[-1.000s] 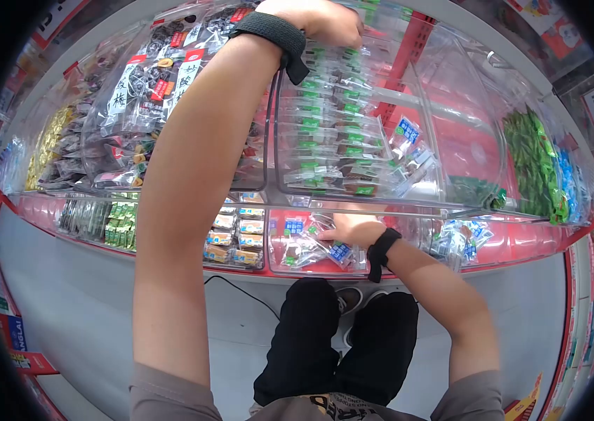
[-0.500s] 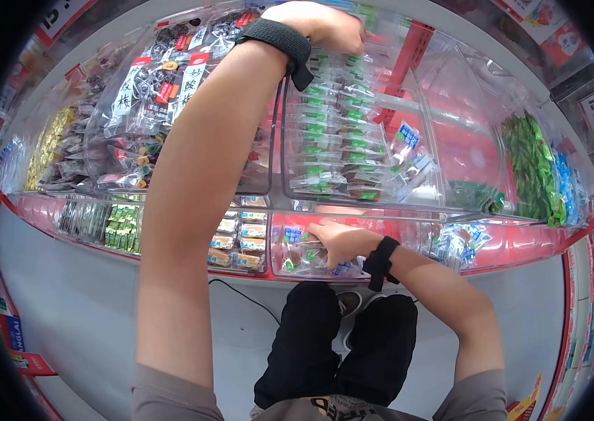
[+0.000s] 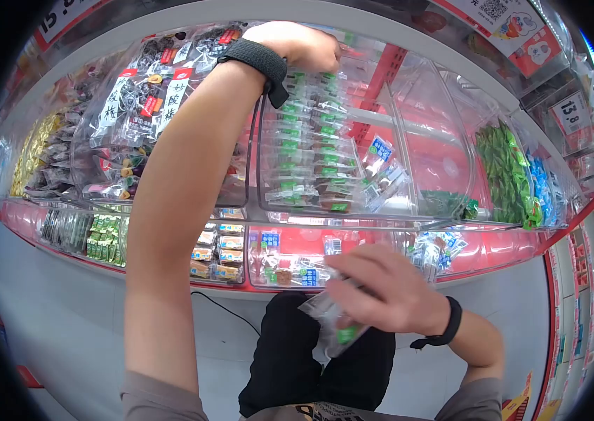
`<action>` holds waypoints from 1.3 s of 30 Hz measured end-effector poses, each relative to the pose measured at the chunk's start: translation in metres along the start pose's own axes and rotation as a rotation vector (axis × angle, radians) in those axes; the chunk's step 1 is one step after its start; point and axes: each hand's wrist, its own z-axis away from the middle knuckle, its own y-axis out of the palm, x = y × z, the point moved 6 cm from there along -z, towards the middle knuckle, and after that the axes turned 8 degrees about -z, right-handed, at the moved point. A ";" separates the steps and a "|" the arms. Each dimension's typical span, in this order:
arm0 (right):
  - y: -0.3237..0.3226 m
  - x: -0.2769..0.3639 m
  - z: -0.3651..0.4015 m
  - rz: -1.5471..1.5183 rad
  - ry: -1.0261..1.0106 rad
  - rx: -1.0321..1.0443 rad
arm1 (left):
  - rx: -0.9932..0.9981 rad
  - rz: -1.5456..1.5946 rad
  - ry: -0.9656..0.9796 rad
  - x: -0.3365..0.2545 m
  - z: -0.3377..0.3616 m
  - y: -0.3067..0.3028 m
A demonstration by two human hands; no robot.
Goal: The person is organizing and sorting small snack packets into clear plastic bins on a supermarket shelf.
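My left hand (image 3: 300,45) reaches to the back of the upper clear bin, over stacked rows of small clear snack packets with green labels (image 3: 304,151). Its fingers are curled, and what they grip, if anything, is hidden. Out in front of the lower shelf, my right hand (image 3: 388,295) is closed on a clear snack packet (image 3: 344,330) with a green label, smeared by motion. Behind it, the lower bin (image 3: 297,242) contains loose clear packets with blue and white labels (image 3: 309,276).
Bags of dried plums (image 3: 146,98) fill the upper left bins. Green packets (image 3: 502,172) stand at the upper right. Wrapped orange-and-white snacks (image 3: 230,252) lie in the lower bin beside my left forearm. A black cable (image 3: 230,309) runs along the floor.
My right hand has come out of the lower bin towards my body with a green-labelled packet. My left hand stays at the back of the upper bin; the view has shifted slightly.
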 end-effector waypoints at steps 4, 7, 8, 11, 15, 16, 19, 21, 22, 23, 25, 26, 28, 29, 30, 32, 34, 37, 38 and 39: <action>-0.062 -0.029 0.003 0.242 0.062 -0.454 | 0.000 0.046 0.029 0.002 -0.005 0.005; -0.070 -0.076 -0.014 0.411 0.358 -0.367 | -0.030 -0.014 0.070 -0.001 -0.003 -0.001; -0.068 -0.088 -0.014 0.428 0.499 -0.303 | -0.036 0.003 0.063 -0.001 -0.002 -0.001; -0.060 -0.076 -0.015 0.653 0.410 -0.321 | -0.058 0.014 0.066 0.000 -0.005 -0.001; -0.010 -0.020 0.004 0.148 0.036 -0.151 | -0.002 0.086 0.086 0.004 -0.010 0.007; 0.017 -0.010 0.006 -0.020 0.032 0.057 | 0.031 0.125 0.115 0.002 -0.010 0.007; 0.112 -0.045 0.022 -0.333 0.544 0.540 | 0.036 0.060 0.234 -0.001 -0.005 0.001; 0.168 -0.094 0.052 -0.478 0.685 0.641 | 0.035 0.059 0.232 0.001 -0.009 0.006; 0.196 -0.119 0.056 -0.397 0.781 0.817 | 0.021 0.049 0.194 -0.002 -0.002 0.001; 0.213 -0.142 0.058 -0.397 0.842 0.701 | 0.004 0.033 0.152 -0.004 0.003 -0.005; 0.221 -0.157 0.041 -0.399 0.958 0.900 | 0.028 -0.013 0.196 -0.006 0.008 -0.011; 0.252 -0.177 0.044 -0.296 0.880 0.750 | 0.038 -0.027 0.242 -0.008 0.011 -0.015; 0.262 -0.177 0.032 -0.280 0.846 0.671 | 0.024 -0.076 0.275 -0.008 -0.001 -0.003; 0.263 -0.181 0.040 -0.360 0.890 0.743 | 0.031 -0.056 0.240 -0.003 -0.007 0.002; 0.257 -0.177 0.041 -0.439 0.933 0.817 | 0.037 -0.035 0.205 -0.003 -0.004 -0.001; 0.272 -0.188 0.053 -0.450 0.979 0.741 | 0.026 -0.003 0.209 -0.003 -0.001 -0.004; 0.274 -0.182 0.045 -0.475 0.910 0.613 | 0.031 0.009 0.214 -0.003 -0.002 -0.003; 0.242 -0.184 0.064 -0.231 1.045 0.779 | 0.025 0.024 0.267 -0.005 -0.001 -0.002; 0.238 -0.184 0.066 -0.258 1.047 0.736 | 0.021 0.017 0.236 -0.005 0.000 -0.002; 0.235 -0.182 0.067 -0.284 1.046 0.692 | 0.017 0.009 0.204 -0.004 0.002 -0.004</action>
